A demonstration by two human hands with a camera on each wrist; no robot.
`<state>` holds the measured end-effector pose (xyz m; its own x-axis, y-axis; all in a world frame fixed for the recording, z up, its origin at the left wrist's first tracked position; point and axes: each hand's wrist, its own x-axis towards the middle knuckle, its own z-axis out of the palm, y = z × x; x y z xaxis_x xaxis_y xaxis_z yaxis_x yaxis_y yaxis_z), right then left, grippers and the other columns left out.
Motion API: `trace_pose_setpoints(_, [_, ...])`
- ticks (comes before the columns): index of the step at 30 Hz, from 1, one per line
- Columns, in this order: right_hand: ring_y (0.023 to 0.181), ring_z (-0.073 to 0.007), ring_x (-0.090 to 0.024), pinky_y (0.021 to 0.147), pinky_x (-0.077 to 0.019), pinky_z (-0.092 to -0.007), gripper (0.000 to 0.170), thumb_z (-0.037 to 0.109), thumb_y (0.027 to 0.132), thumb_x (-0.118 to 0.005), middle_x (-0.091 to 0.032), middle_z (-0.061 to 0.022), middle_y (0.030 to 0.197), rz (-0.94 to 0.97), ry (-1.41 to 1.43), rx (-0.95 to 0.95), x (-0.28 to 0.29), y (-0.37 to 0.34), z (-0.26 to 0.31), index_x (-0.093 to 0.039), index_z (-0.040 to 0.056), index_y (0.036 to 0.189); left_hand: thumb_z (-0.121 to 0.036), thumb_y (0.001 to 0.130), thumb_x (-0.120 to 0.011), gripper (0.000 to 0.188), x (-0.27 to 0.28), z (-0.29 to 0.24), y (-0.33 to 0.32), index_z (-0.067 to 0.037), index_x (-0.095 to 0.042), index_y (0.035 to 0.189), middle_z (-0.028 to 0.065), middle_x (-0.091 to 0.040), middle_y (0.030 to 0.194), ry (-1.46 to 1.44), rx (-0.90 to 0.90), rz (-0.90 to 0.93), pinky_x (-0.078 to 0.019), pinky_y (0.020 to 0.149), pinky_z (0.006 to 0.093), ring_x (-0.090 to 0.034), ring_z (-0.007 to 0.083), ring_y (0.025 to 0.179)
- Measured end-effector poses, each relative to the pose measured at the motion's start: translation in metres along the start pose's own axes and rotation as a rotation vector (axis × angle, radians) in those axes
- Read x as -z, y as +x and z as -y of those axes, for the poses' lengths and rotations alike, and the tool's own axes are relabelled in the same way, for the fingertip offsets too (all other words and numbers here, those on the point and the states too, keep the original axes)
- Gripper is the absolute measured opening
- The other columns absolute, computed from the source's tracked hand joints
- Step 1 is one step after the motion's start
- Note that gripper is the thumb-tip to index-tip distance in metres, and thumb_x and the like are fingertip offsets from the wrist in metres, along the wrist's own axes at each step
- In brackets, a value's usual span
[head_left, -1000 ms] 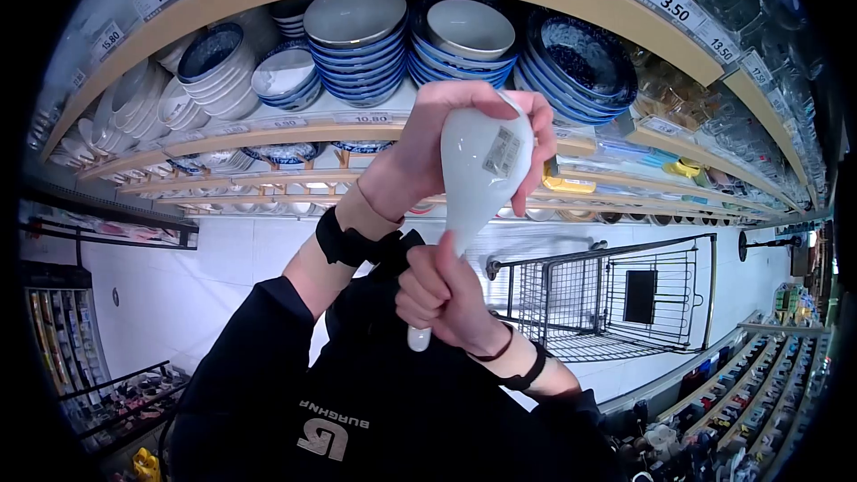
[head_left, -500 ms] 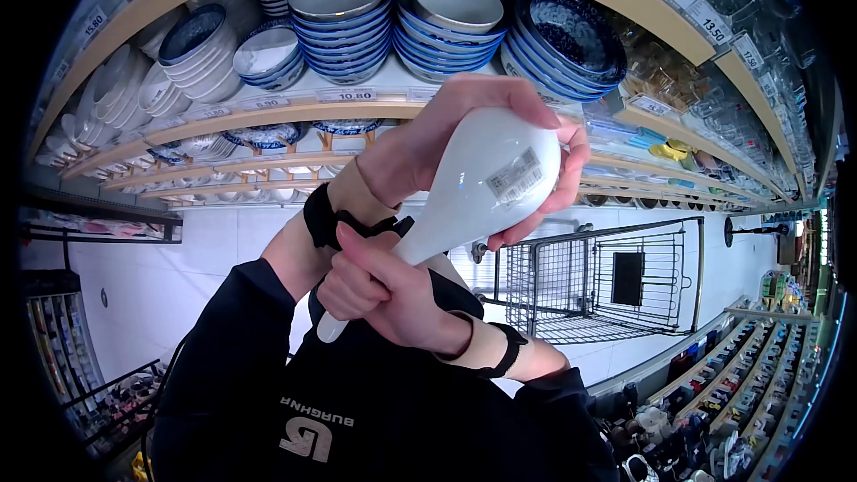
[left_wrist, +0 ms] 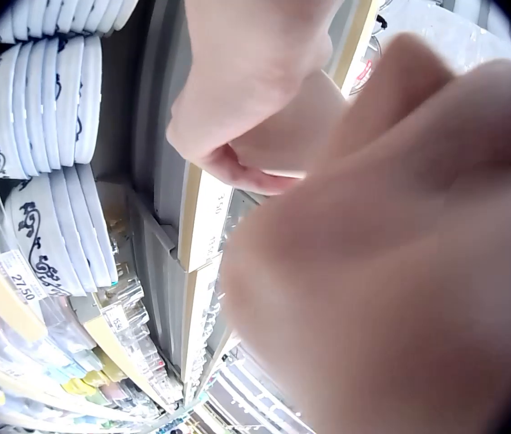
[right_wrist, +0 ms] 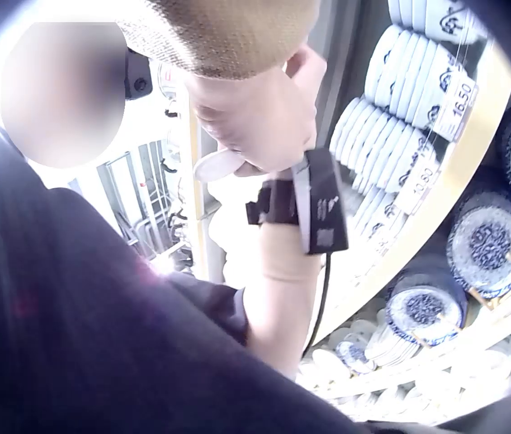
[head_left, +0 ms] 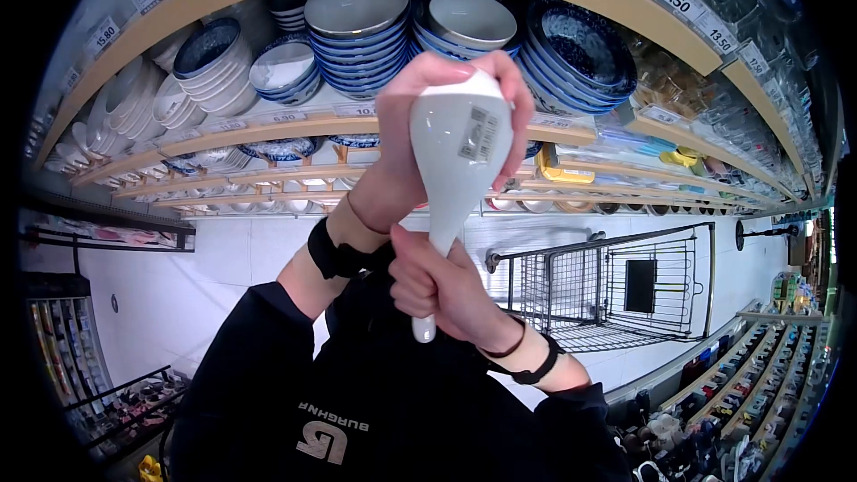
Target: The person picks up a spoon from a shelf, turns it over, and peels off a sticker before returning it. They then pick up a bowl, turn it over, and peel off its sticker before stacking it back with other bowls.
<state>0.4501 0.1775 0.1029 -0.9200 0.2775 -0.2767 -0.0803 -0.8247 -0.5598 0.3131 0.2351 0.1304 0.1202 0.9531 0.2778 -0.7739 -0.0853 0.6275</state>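
Item: one large white spoon (head_left: 451,170), held up in front of the person's chest, between the chest and the shelves; rounded back of its bowl facing the head camera, handle pointing down in that view. Printed barcode label (head_left: 479,136) stuck on the back of the bowl.

Left hand (head_left: 399,138): curled round the wide end of the spoon, fingers visible on both sides of the bowl. Black strap (head_left: 334,250) at the wrist.

Right hand (head_left: 442,284): closed round the handle, thumb lying along it, handle tip showing below the fingers. Second black strap (head_left: 541,362) at this wrist.

Clothing: dark top (head_left: 375,393) with pale lettering and logo.

Behind the spoon: wooden-edged shelf (head_left: 544,128) bearing stacked blue-and-white bowls (head_left: 359,46), white bowls (head_left: 219,80) to their left, and price tags along the edges. Blue-patterned plates (right_wrist: 491,242) upright on a lower shelf.

Floor, right side of the head view: metal shopping cart (head_left: 571,290) with a black panel (head_left: 640,286)
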Motion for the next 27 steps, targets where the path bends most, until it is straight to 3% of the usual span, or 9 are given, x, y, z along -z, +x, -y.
trace_pose_setpoints(4, [0.047, -0.0033, -0.031, 0.043, -0.0223, -0.0222, 0.028, 0.032, 0.104, -0.056, -0.040, 0.0061, 0.063, -0.151, -0.320, 0.133, 0.020, -0.012, 0.016, -0.050, 0.0055, 0.098, -0.047, 0.086, -0.042, 0.044, 0.022, 0.009, -0.011, -0.004, -0.050, 0.092, 0.0127, -0.056, 0.083, 0.058, -0.281, -0.281, -0.0477, 0.048, 0.0349, -0.059, 0.0263, 0.058])
trace_pose_setpoints(9, [0.045, -0.0330, -0.056, 0.042, -0.0393, -0.0419, 0.023, 0.020, 0.103, -0.055, -0.057, -0.0146, 0.058, -0.467, -1.522, 0.575, 0.047, -0.006, 0.018, -0.046, -0.0009, 0.102, -0.037, 0.094, -0.041, 0.037, 0.037, 0.027, -0.015, -0.003, -0.054, 0.088, 0.0110, -0.057, 0.081, 0.468, -0.607, -0.615, -0.0486, 0.058, 0.0301, -0.060, 0.0211, 0.068])
trace_pose_setpoints(11, [0.052, -0.0402, -0.058, 0.044, -0.0411, -0.0462, 0.020, 0.016, 0.102, -0.054, -0.057, -0.0200, 0.059, -0.537, -1.635, 0.572, 0.049, -0.006, 0.022, -0.044, -0.0016, 0.104, -0.031, 0.101, -0.047, 0.035, 0.037, 0.026, -0.016, 0.000, -0.058, 0.086, 0.0090, -0.060, 0.081, 0.665, -0.758, -0.618, -0.0458, 0.069, 0.0257, -0.061, 0.0137, 0.079])
trace_pose_setpoints(12, [0.056, -0.0438, -0.059, 0.045, -0.0420, -0.0484, 0.019, 0.014, 0.102, -0.053, -0.057, -0.0227, 0.060, -0.572, -1.692, 0.571, 0.050, -0.006, 0.025, -0.044, -0.0019, 0.104, -0.035, 0.102, -0.044, 0.040, 0.038, 0.024, -0.018, 0.000, -0.058, 0.090, 0.0093, -0.062, 0.083, 0.792, -0.728, -0.605, -0.0483, 0.069, 0.0266, -0.063, 0.0153, 0.079])
trace_pose_setpoints(14, [0.051, -0.0355, -0.056, 0.050, -0.0421, -0.0413, 0.027, 0.023, 0.104, -0.050, -0.054, -0.0187, 0.057, -0.549, -1.496, 0.505, 0.041, -0.013, 0.037, -0.052, -0.0019, 0.094, -0.044, 0.105, -0.037, 0.049, 0.039, 0.017, -0.023, -0.001, -0.059, 0.097, 0.0099, -0.066, 0.087, 1.049, -0.661, -0.576, -0.0534, 0.071, 0.0286, -0.067, 0.0186, 0.079])
trace_pose_setpoints(17, [0.051, -0.0208, -0.045, 0.058, -0.0391, -0.0337, 0.052, 0.037, 0.107, -0.043, -0.047, -0.0128, 0.054, -0.424, -1.220, 0.346, 0.043, -0.019, 0.058, -0.060, -0.0011, 0.076, -0.036, 0.104, -0.051, 0.040, 0.040, -0.001, -0.030, 0.001, -0.066, 0.105, 0.0100, -0.072, 0.091, 1.104, -0.481, -0.434, -0.0544, 0.072, 0.0261, -0.069, 0.0150, 0.083])
trace_pose_setpoints(20, [0.051, -0.0190, -0.044, 0.056, -0.0378, -0.0344, 0.053, 0.039, 0.107, -0.042, -0.048, -0.0118, 0.055, -0.361, -1.155, 0.061, 0.046, -0.028, 0.081, -0.060, -0.0013, 0.077, -0.024, 0.101, -0.061, 0.027, 0.032, -0.007, -0.034, 0.001, -0.069, 0.109, 0.0086, -0.073, 0.088, 1.037, -0.226, -0.428, -0.0536, 0.060, 0.0238, -0.069, 0.0122, 0.075])
trace_pose_setpoints(23, [0.048, -0.0211, -0.044, 0.052, -0.0358, -0.0367, 0.040, 0.033, 0.105, -0.051, -0.051, -0.0136, 0.055, -0.459, -1.391, 0.273, 0.048, -0.028, 0.080, -0.063, -0.0014, 0.088, -0.022, 0.101, -0.060, 0.025, 0.039, -0.003, -0.037, 0.001, -0.066, 0.110, 0.0096, -0.071, 0.082, 1.000, -0.116, -0.455, -0.0496, 0.046, 0.0232, -0.067, 0.0125, 0.062])
trace_pose_setpoints(27, [0.049, -0.0317, -0.055, 0.053, -0.0415, -0.0396, 0.024, 0.022, 0.101, -0.057, -0.059, -0.0154, 0.058, -0.552, -1.619, 0.404, 0.046, -0.035, 0.090, -0.064, -0.0008, 0.097, -0.016, 0.101, -0.056, 0.023, 0.048, 0.010, -0.041, 0.004, -0.061, 0.110, 0.0109, -0.069, 0.086, 0.818, -0.090, -0.537, -0.0554, 0.049, 0.0252, -0.069, 0.0158, 0.065])
